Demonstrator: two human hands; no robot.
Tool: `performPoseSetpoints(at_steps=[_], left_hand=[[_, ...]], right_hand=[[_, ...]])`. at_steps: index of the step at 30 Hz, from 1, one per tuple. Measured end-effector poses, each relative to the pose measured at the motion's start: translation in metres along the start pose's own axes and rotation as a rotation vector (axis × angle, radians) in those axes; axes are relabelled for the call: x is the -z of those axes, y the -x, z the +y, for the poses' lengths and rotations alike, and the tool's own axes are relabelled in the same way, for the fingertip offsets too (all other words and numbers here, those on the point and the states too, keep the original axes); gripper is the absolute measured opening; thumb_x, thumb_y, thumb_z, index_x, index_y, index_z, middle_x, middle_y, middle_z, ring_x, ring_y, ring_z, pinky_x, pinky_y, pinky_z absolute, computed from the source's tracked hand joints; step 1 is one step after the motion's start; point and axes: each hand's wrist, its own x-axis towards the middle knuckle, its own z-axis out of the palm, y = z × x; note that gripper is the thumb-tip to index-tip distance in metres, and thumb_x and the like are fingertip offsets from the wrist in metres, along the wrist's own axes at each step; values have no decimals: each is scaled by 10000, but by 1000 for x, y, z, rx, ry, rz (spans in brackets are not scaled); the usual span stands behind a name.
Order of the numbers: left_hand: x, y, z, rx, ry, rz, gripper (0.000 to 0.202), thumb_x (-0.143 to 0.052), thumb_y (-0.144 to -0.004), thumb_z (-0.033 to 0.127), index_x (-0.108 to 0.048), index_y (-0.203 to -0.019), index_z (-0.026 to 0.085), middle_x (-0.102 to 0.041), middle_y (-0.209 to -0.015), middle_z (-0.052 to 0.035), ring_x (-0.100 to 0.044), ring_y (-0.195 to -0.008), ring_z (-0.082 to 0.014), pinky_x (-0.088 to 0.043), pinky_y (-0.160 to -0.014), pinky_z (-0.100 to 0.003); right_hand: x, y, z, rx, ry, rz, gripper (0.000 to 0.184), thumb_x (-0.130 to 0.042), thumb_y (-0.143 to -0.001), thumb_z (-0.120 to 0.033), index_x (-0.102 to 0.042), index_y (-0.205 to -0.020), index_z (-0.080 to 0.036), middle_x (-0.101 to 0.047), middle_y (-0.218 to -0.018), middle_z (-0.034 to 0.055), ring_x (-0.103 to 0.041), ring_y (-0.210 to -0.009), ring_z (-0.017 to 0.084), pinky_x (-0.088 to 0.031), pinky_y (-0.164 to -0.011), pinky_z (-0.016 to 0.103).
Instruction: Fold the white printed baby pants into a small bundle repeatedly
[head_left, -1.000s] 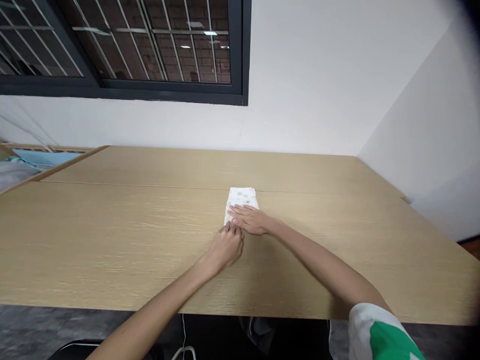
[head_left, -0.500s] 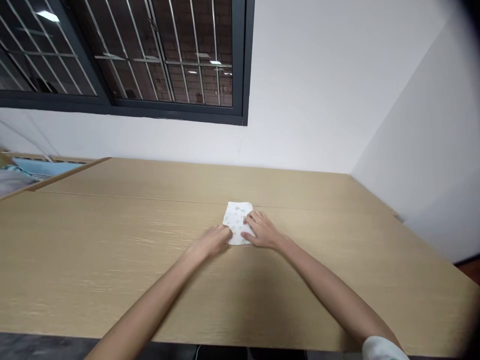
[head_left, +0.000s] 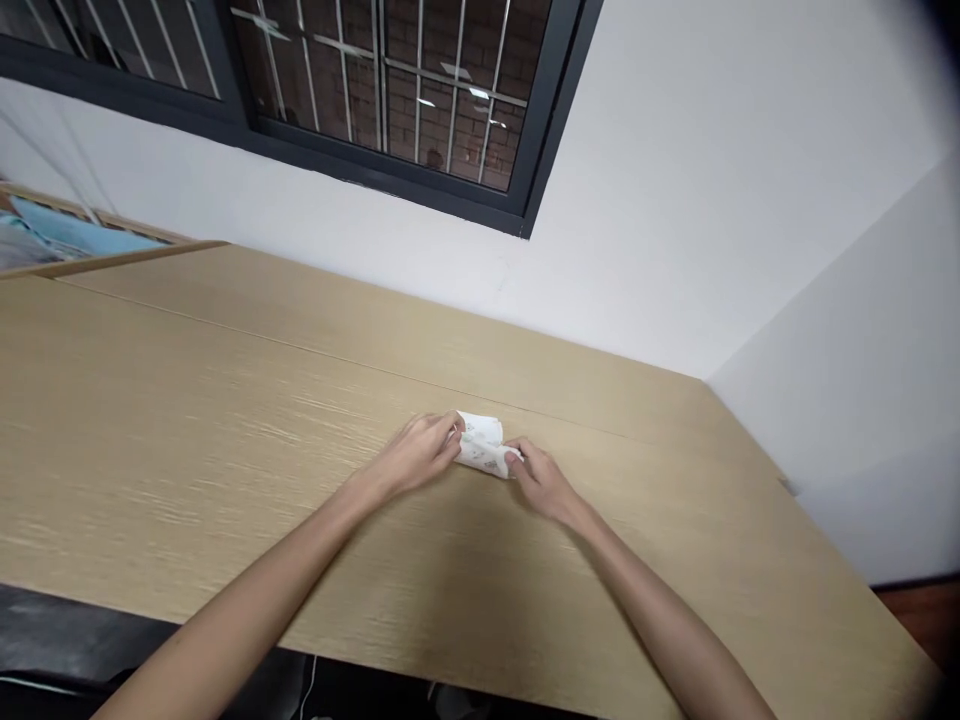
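A small white cloth (head_left: 484, 457) with a printed pattern lies near the middle of the wooden tabletop (head_left: 300, 590). Its near part is folded up and over, so a flat strip shows behind the fold. My left hand (head_left: 427, 447) pinches the cloth's left end, fingers closed on it. At the opposite end, my right hand (head_left: 541, 480) grips the folded edge between thumb and fingers. The underside of the cloth is hidden.
Beyond the table's far edge rises a white wall (head_left: 637, 200) with a dark-framed, barred window (head_left: 390, 170). Light blue fabric (head_left: 82, 232) lies past the wooden edge at the far left. The table's front edge runs along the bottom.
The cloth lay flat before; its near side is now lifted and folded away from me. Both hands have closed on its ends. The camera view has tilted.
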Motion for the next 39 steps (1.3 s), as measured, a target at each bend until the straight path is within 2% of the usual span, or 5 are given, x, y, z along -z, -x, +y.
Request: performPoseSetpoints(at_steps=[5,14,17,30,39], left_hand=[[-5,1,-3,23,-92,355,276,-371,-1045,307,-596,-1136,177,-681,-1136,-118,-618,-1070,-264,-463,-967,-421],[-74,9,-5,-7,-186,56,646,-389,-1033,448,-353,-1540,49,-365,-1612,-250,-269,-1540,-357,-299,-1208,-538],[-85,9,-8,7,-203,0,690,-386,-1021,443,-296,-1577,44,-274,-1654,-247,-178,-1571,-350,-265,-1228,-541],[-53,13,-26,49,-279,-88,675,-420,-1023,458,-329,-1553,50,-352,-1617,-257,-286,-1528,-370,-228,-1222,-535],[-51,2,-37,27,-131,-93,680,-641,-895,453,-446,-1473,154,-501,-1533,-187,-479,-1383,-349,-341,-1124,-511]], right_hand=[[-8,-42,9,-16,9,146,348,-323,-1085,-456,-572,-1110,-215,-698,-1026,61,-651,-937,224,-506,-847,334],[-40,-62,28,47,382,354,451,-299,-1072,-337,-520,-1405,-128,-592,-1342,216,-515,-1279,334,-394,-1102,534],[-46,-55,19,203,432,197,525,-284,-1085,-363,-409,-1534,-120,-481,-1528,206,-414,-1430,309,-332,-1181,509],[-5,-47,27,141,453,-259,867,-522,-980,-615,-215,-1641,-145,-297,-1658,186,-233,-1550,344,-193,-1248,546],[-20,-48,40,172,318,-150,792,-567,-836,-218,-317,-1582,-124,-382,-1611,201,-343,-1487,332,-280,-1198,537]])
